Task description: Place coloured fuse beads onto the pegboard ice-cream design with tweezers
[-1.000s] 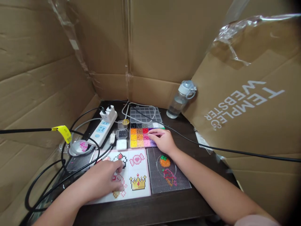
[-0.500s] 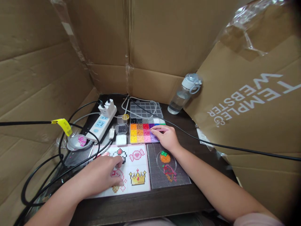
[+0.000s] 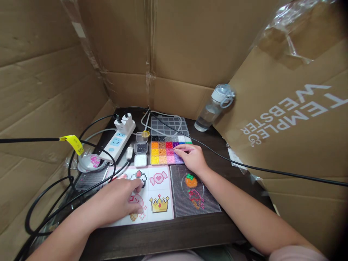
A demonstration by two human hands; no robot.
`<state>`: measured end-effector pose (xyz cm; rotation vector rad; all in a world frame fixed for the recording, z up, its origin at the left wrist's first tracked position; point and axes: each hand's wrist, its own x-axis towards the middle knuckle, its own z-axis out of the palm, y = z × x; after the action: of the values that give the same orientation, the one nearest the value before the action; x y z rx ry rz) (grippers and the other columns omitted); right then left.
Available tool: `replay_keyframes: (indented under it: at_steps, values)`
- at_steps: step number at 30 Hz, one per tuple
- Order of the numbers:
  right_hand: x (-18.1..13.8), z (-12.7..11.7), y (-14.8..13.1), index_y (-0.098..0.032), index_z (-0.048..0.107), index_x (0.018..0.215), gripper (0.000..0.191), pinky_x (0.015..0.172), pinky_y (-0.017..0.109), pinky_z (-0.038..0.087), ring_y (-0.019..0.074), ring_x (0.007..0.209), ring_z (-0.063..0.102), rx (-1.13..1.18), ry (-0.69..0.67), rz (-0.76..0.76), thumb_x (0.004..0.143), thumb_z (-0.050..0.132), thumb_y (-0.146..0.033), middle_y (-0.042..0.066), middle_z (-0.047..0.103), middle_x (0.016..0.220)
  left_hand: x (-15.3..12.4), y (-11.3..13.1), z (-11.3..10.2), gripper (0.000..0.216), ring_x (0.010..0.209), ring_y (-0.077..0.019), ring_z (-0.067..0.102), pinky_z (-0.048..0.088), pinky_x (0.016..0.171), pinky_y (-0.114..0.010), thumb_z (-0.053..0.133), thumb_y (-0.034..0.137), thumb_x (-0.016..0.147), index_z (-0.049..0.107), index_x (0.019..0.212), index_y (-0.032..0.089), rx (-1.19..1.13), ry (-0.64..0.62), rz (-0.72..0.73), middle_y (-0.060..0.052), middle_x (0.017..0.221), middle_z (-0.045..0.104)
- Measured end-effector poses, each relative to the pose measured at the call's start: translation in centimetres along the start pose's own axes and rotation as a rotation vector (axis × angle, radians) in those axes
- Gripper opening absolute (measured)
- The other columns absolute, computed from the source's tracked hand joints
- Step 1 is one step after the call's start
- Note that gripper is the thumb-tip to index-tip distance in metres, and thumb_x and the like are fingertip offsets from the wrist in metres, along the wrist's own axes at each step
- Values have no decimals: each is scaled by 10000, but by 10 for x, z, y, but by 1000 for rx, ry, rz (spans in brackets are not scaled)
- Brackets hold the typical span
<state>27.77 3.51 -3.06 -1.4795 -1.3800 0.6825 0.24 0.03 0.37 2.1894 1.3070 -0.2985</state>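
Observation:
My left hand (image 3: 123, 199) rests on the pattern sheet (image 3: 160, 186), thumb and forefinger apart, partly covering the cupcake and ice-cream pictures. The candy and crown pictures are uncovered. In my right hand (image 3: 191, 157) are slim pink tweezers (image 3: 185, 149), held over the bead box (image 3: 154, 152), a compartment tray with many bead colours. Their tip is by the pink and purple compartments; whether it grips a bead is too small to see. Below that hand lies the clear pegboard (image 3: 179, 206), bearing an orange bead fruit (image 3: 191, 181) and a pink, red and brown bead ice cream (image 3: 196, 198).
Small boxes of black beads (image 3: 140, 148) and white beads (image 3: 140, 160) stand left of the bead box. A power strip (image 3: 116, 145) and looping black cables lie at left. A water bottle (image 3: 212, 110) stands at back right. Cardboard walls (image 3: 185, 47) surround the table.

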Motion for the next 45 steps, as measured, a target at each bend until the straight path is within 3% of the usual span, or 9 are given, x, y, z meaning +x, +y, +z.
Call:
replay_keyframes:
  at_steps: [18, 22, 28, 36, 41, 45]
  values:
    - [-2, -3, -1, -205, 770, 709, 98, 713, 321, 571, 212, 729, 718, 18, 43, 42, 694, 743, -297, 47, 772, 768, -3, 3, -1, 273, 860, -253, 606, 311, 630, -293, 663, 458, 698, 613, 905, 287, -1, 2, 4, -14, 835, 683]
    - [-8, -15, -9, -201, 773, 728, 144, 567, 280, 513, 169, 632, 659, 37, 76, 84, 705, 748, -341, 45, 757, 762, -2, 1, -1, 274, 863, -252, 602, 326, 652, -300, 666, 462, 701, 620, 905, 284, 8, 11, 24, -19, 852, 688]
    - [-39, -50, -19, -160, 755, 734, 189, 397, 232, 316, 80, 452, 460, 183, 83, 154, 693, 773, -344, 51, 729, 706, 1, -2, 0, 316, 808, -248, 611, 340, 629, -303, 644, 515, 710, 624, 921, 281, 57, 3, 50, -34, 815, 668]
    - [-119, -102, 12, -182, 770, 814, 193, 453, 271, 435, 161, 543, 619, 101, 60, 247, 739, 758, -360, 103, 776, 806, 7, -3, 4, 291, 750, -252, 598, 336, 614, -318, 629, 510, 752, 628, 908, 264, 77, -9, 59, -38, 782, 650]
    - [-146, -110, 25, -223, 758, 752, 94, 700, 352, 576, 231, 763, 730, 130, 35, 193, 738, 764, -316, 71, 782, 819, 4, 5, -2, 263, 747, -228, 571, 332, 635, -300, 629, 443, 781, 630, 926, 223, 64, -49, 34, -25, 756, 616]
    - [-150, -110, 26, -236, 754, 706, 71, 742, 374, 582, 224, 743, 730, 94, -36, 110, 754, 748, -288, 62, 778, 781, 4, 7, -4, 273, 754, -226, 567, 323, 635, -287, 613, 453, 793, 620, 936, 220, 89, -64, 31, -21, 748, 611]
